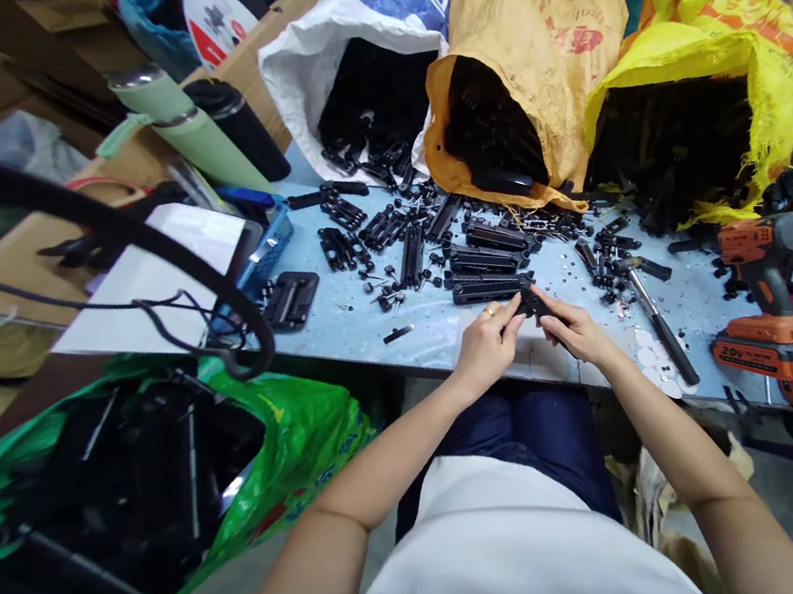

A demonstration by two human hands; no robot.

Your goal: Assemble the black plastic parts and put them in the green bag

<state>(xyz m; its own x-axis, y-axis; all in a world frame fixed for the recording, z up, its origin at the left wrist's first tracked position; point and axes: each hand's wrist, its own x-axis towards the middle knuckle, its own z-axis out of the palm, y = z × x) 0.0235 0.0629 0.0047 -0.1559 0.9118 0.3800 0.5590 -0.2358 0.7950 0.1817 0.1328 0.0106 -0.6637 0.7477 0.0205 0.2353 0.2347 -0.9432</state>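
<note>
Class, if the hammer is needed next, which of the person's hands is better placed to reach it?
Probably the right hand: the hammer lies on that side, nearer to it than to the left hand. Both hands, though, are at a small black part.

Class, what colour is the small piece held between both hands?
The small piece is black, seen best in the head view.
</note>
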